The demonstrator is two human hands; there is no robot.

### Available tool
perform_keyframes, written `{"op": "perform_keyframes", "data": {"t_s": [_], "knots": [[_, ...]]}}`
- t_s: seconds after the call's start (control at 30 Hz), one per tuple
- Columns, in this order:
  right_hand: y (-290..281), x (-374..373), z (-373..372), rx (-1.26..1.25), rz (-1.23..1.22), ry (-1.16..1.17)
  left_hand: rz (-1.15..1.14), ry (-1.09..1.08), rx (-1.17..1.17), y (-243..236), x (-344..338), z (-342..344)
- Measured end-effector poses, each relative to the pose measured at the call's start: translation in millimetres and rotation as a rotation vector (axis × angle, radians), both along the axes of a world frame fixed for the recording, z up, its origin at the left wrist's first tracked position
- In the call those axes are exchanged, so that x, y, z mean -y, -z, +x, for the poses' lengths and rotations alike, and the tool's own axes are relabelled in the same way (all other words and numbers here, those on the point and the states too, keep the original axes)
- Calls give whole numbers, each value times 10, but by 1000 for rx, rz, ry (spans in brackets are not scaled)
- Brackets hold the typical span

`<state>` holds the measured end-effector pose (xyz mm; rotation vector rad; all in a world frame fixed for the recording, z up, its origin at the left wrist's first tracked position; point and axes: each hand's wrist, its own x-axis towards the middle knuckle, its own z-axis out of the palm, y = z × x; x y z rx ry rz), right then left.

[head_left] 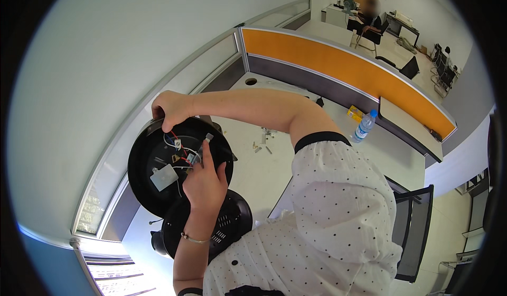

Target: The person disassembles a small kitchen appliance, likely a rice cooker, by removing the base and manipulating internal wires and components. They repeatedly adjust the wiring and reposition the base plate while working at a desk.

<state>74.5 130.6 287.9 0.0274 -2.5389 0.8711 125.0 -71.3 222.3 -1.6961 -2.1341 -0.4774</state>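
A round black appliance housing (145,182) stands tilted on the table, its hollow side facing me. Inside it are red, blue and white wires, small connectors and a pale square plate (164,178). My right hand (175,110) reaches across and is closed on the housing's upper rim, thumb on the inside. Within the housing, my left hand (205,182) has its index finger stretched toward a small grey part (209,136) by the wires. Its thumb stands apart; the other fingers curl near the wires, partly hidden. A round black cover with vent slots (240,211) leans below, partly behind my left forearm.
Small metal pieces (268,149) lie on the white table (248,177) beside the housing. Farther right stand a water bottle (364,126) and a yellow box (355,113). An orange partition (317,53) edges the desk; a black chair (414,227) is at right. Another person (368,18) sits far off.
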Motion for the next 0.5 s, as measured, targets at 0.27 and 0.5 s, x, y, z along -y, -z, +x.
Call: {"op": "perform_keyframes", "data": {"t_s": [0.27, 0.5], "knots": [[-49, 96, 123, 5, 18, 56, 242, 182, 55, -17, 369, -140], [-77, 106, 324, -51, 25, 142, 538, 114, 133, 139, 922, -413]]}}
